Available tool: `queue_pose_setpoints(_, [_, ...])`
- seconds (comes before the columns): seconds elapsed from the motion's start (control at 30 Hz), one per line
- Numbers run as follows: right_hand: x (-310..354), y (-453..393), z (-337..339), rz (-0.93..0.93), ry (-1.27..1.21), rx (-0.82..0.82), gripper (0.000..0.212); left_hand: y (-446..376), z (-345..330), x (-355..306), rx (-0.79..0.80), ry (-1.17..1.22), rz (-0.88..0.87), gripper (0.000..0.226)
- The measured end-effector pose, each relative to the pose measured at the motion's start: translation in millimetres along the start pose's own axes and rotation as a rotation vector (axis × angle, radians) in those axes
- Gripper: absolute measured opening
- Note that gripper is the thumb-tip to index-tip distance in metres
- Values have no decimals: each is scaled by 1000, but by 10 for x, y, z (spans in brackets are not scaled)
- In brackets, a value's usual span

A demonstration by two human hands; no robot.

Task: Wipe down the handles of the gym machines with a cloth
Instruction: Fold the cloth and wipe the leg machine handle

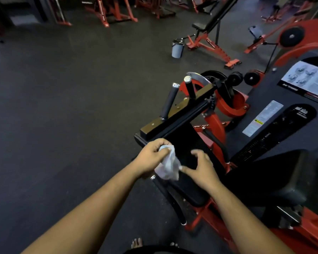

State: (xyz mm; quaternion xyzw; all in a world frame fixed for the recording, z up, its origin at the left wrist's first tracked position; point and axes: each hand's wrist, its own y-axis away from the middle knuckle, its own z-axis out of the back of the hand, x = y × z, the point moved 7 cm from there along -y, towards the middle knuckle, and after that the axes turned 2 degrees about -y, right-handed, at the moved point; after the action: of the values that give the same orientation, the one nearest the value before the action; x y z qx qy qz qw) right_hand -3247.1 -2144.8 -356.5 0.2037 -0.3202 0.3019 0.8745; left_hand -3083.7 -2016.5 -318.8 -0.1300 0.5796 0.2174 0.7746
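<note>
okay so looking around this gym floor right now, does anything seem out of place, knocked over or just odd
Nothing looks spilled, toppled or broken. The one stray item is a bucket standing upright on the open floor beside a red bench, probably cleaning gear rather than gym kit. The left hand holds the cloth near the machine's black pad.

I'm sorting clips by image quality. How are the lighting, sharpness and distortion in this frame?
Head view: dim indoor light, dull sheen on the floor; wide-angle bending toward the edges; soft overall, the poster text unreadable; the black pad loses detail in shadow; the white cloth, held in the left hand with the right hand beside it, is the brightest patch.
</note>
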Motion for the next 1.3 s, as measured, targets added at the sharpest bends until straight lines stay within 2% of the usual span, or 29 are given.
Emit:
queue_pose_setpoints(0.07, [420,-33,83,223,-231,104,89,-43,21,-238,97,-58,-60,11])
queue_pose_setpoints(0.13, [806,-41,99,344,-418,308,88,-87,55,-476,168,-77,-98,11])
queue_pose_setpoints(0.17, [891,-80,100,355,-479,386,78,-109,102,-585,164,-82,-118,11])
queue_pose_setpoints(0.27, [971,-172,186,335,-518,517,29,-114,310,-841,72,-60,-137,10])
queue_pose_setpoints(0.33, [879,-230,250,312,-548,541,33,-82,418,-892,7,10,-118,11])
queue_pose_setpoints(0.43, [772,-276,322,188,-889,527,29,-47,510,-809,-79,236,-40,21])
queue_pose_setpoints(0.5, [779,-295,320,104,-1101,542,32,-35,403,-668,-35,415,13,43])
queue_pose_setpoints(0.57, [846,-284,325,71,-1231,571,28,39,141,-393,45,521,157,80])
queue_pose_setpoints(0.63, [878,-293,340,34,-1294,591,38,158,-210,-67,175,598,303,114])
queue_pose_setpoints(0.7, [806,-361,341,-10,-1325,598,47,252,-538,64,305,743,338,128])
queue_pose_setpoints(0.77, [687,-428,342,-55,-1336,616,47,246,-683,27,282,873,284,111])
queue_pose_setpoints(0.87, [465,-473,364,-109,-1291,606,43,134,-595,31,-2,952,267,51])
queue_pose_setpoints(0.93, [315,-477,378,-137,-1140,543,52,80,-430,71,-152,858,268,35])
queue_pose_setpoints(1.0, [134,-467,344,-196,-985,459,73,70,-297,49,-216,664,268,23])
queue_pose_setpoints(1.07, [31,-482,339,-172,-894,360,80,76,-194,41,-290,527,246,8])
queue_pose_setpoints(1.13, [16,-507,381,-74,-843,272,63,83,-108,7,-345,450,192,14])
queue_pose_setpoints(1.23, [124,-434,485,79,-777,247,31,52,12,-38,-334,258,66,50])
queue_pose_setpoints(1.3, [170,-388,584,156,-709,217,26,50,70,-92,-324,128,27,51])
